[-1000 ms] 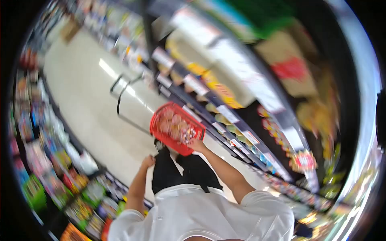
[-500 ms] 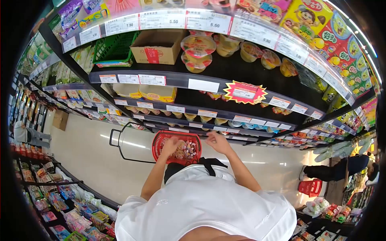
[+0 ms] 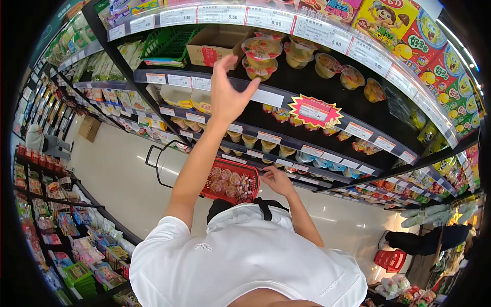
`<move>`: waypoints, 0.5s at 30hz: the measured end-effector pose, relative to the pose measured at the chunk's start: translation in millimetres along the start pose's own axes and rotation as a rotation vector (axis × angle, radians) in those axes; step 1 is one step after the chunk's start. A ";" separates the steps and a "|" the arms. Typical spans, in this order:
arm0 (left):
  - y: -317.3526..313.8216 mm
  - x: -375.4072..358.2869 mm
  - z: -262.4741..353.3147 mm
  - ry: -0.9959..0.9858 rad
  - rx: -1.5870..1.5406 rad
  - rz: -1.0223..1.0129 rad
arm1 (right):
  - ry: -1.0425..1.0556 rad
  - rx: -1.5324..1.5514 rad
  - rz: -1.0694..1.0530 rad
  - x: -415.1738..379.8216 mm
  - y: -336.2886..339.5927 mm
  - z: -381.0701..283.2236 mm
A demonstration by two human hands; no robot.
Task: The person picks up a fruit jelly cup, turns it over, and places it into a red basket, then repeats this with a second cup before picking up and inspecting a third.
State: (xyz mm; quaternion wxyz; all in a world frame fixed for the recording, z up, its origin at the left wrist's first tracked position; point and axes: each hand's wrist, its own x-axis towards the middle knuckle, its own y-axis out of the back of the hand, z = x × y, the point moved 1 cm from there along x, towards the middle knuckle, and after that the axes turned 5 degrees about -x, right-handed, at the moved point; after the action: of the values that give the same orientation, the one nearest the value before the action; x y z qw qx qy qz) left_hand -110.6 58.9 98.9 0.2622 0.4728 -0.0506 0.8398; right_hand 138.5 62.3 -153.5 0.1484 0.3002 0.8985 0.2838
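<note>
My left hand (image 3: 230, 97) is raised in front of the shelf, its thumb and fingers spread apart and holding nothing. Just beyond its fingertips are stacked clear cups with printed lids, which look like jelly cups (image 3: 262, 49). Lower down, my right hand (image 3: 276, 180) hangs beside the right end of a red shopping basket (image 3: 241, 166). Its fingers are loosely bent and apart, with nothing visible in them. Inside the basket lie several round lidded cups (image 3: 225, 180) and a heap of small wrapped pieces (image 3: 248, 187). My left forearm covers the basket's left part.
Left of the cups stand a cardboard box (image 3: 212, 53) and a green crate (image 3: 166, 47). More cups (image 3: 326, 65) stand to the right. A starburst price sign (image 3: 315, 111) juts from the shelf edge. A person in dark clothes (image 3: 429, 239) is at the right, near another red basket (image 3: 391, 261).
My left hand has left the basket and risen to the shelf near the stacked cups, opening wide. My right hand stays low beside the basket. The view has shifted slightly.
</note>
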 end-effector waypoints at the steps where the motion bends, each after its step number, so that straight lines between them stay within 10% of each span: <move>1: -5.0 6.6 -0.6 -0.002 0.005 0.005 | 0.006 -0.001 -0.003 -0.7 1.4 -0.2; 15: -41.5 39.9 2.9 0.175 0.214 -0.027 | 0.006 0.093 -0.085 -9.5 4.3 11.9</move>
State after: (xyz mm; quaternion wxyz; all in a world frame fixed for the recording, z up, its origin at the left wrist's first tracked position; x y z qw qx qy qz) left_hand -104.7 109.1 126.5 0.2248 0.4236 0.0686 0.8749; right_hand 153.0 64.2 -159.5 0.1435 0.2673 0.9232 0.2360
